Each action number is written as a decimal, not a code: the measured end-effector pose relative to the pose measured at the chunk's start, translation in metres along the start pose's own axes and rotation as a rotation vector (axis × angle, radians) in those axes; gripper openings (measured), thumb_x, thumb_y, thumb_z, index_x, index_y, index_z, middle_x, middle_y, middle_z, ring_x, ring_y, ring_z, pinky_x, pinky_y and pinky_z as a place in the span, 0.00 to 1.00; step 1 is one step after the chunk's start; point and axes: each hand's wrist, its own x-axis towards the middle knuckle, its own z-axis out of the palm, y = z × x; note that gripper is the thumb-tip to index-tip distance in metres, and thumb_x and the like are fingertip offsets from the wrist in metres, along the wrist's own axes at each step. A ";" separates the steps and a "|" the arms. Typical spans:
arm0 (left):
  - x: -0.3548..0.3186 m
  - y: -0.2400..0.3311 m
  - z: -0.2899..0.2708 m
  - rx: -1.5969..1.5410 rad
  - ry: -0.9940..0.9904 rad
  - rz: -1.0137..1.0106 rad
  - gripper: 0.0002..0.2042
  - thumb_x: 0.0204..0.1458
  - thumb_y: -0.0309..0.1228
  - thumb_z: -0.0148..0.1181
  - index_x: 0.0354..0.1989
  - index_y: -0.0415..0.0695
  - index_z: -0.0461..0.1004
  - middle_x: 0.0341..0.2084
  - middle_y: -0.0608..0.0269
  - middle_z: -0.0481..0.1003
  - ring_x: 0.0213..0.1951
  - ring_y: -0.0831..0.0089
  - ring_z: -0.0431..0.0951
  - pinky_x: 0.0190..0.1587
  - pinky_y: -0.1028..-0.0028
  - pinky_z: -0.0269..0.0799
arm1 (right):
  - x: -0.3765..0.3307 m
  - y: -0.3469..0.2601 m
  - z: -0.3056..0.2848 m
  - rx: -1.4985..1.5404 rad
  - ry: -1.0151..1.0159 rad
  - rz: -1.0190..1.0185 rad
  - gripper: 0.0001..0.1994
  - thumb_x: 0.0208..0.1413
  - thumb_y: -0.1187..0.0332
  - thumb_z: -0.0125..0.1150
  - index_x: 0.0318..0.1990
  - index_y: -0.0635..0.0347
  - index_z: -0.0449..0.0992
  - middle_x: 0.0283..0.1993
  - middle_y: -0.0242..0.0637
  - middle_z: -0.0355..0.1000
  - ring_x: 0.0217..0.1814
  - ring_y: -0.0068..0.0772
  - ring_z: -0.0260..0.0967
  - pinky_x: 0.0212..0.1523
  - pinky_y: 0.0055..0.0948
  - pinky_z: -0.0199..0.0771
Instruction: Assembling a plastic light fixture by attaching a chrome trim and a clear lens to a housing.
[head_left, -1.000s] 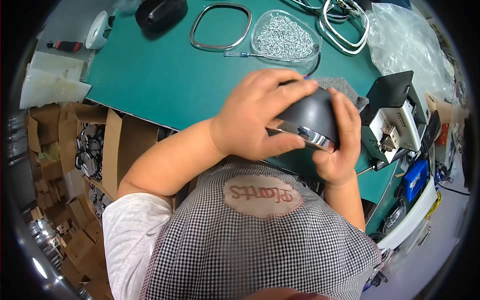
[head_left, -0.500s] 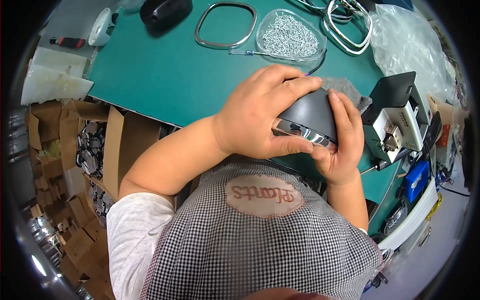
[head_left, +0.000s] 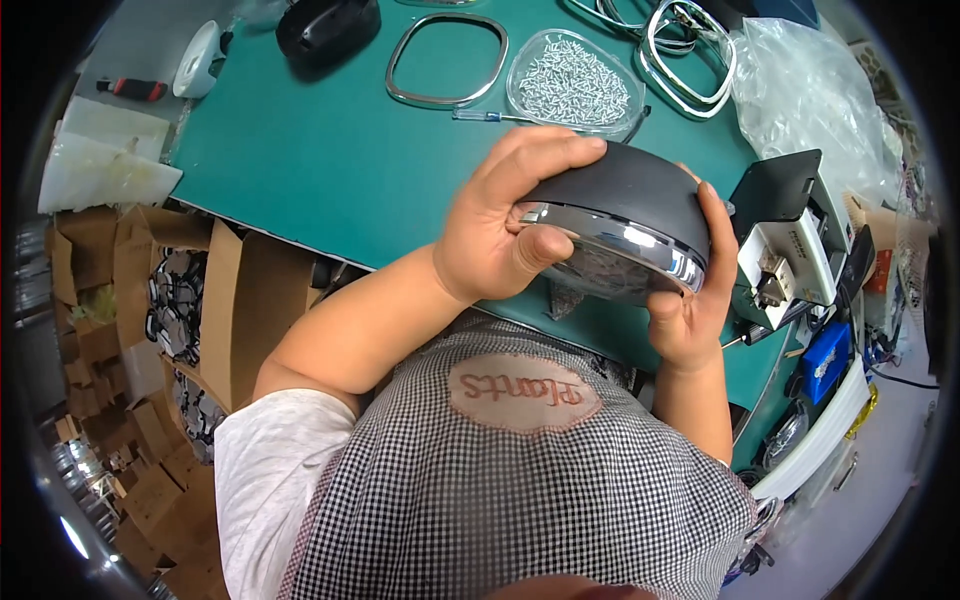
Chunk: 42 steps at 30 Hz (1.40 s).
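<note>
Between my two hands is a rounded dark grey housing (head_left: 630,185) with a shiny chrome rim (head_left: 620,235), held raised and tilted over the table. My left hand (head_left: 510,215) grips its left end, fingers over the top and thumb against the chrome rim. At the right end, my right hand (head_left: 700,290) has its fingers up the side and its thumb low by the rim. The underside, facing me, looks glossy and grey, only partly visible. Beyond the housing lie a clear tray of small silver screws (head_left: 575,88) and a screwdriver with a blue clear handle (head_left: 475,115).
On the green table (head_left: 290,170) are a chrome ring frame (head_left: 447,98), a black housing (head_left: 328,35), white-and-chrome frames (head_left: 688,60) and a clear plastic bag (head_left: 800,110). A black-and-white device (head_left: 790,240) stands right. Cardboard boxes (head_left: 230,310) with parts sit left, below the table edge.
The housing has been lifted and tipped, so its chrome rim and underside show more. My left thumb has shifted up along the rim, and my hands sit farther apart.
</note>
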 end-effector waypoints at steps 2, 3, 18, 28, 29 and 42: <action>-0.001 -0.006 -0.003 0.008 -0.059 -0.007 0.36 0.52 0.58 0.60 0.58 0.39 0.71 0.52 0.43 0.69 0.53 0.52 0.72 0.56 0.62 0.69 | 0.003 0.003 -0.014 -0.128 -0.074 -0.057 0.47 0.49 0.32 0.59 0.63 0.68 0.65 0.61 0.58 0.65 0.61 0.54 0.67 0.61 0.44 0.67; -0.001 -0.007 -0.003 0.140 -0.146 0.043 0.37 0.54 0.59 0.57 0.60 0.37 0.67 0.54 0.42 0.68 0.55 0.52 0.71 0.57 0.61 0.67 | 0.005 0.005 -0.020 -0.252 -0.147 -0.110 0.46 0.50 0.31 0.57 0.63 0.66 0.66 0.61 0.58 0.65 0.60 0.55 0.67 0.60 0.45 0.68; 0.011 0.010 0.013 0.536 -0.270 0.353 0.37 0.54 0.62 0.51 0.57 0.39 0.73 0.51 0.43 0.71 0.47 0.49 0.76 0.50 0.57 0.74 | -0.004 -0.011 -0.005 -0.436 -0.129 -0.296 0.32 0.63 0.41 0.48 0.60 0.62 0.68 0.57 0.66 0.66 0.54 0.60 0.71 0.54 0.47 0.71; 0.014 0.022 0.017 0.412 -0.301 0.198 0.35 0.51 0.57 0.60 0.56 0.36 0.72 0.51 0.43 0.72 0.49 0.52 0.75 0.53 0.58 0.71 | -0.010 -0.010 -0.006 -0.389 -0.064 -0.248 0.31 0.62 0.41 0.49 0.57 0.62 0.70 0.55 0.67 0.67 0.53 0.60 0.72 0.52 0.45 0.73; 0.012 0.023 0.018 0.391 -0.256 0.151 0.36 0.50 0.56 0.62 0.56 0.36 0.72 0.51 0.44 0.72 0.49 0.53 0.75 0.53 0.59 0.70 | -0.010 -0.009 -0.005 -0.379 -0.067 -0.246 0.31 0.62 0.41 0.49 0.57 0.62 0.71 0.55 0.67 0.67 0.53 0.60 0.72 0.52 0.45 0.73; 0.020 0.026 0.032 0.414 -0.234 0.184 0.32 0.42 0.51 0.69 0.49 0.36 0.76 0.42 0.49 0.76 0.41 0.54 0.78 0.46 0.61 0.74 | -0.030 -0.014 -0.008 -0.268 0.083 0.197 0.58 0.45 0.20 0.45 0.62 0.74 0.64 0.52 0.52 0.70 0.53 0.44 0.71 0.54 0.37 0.72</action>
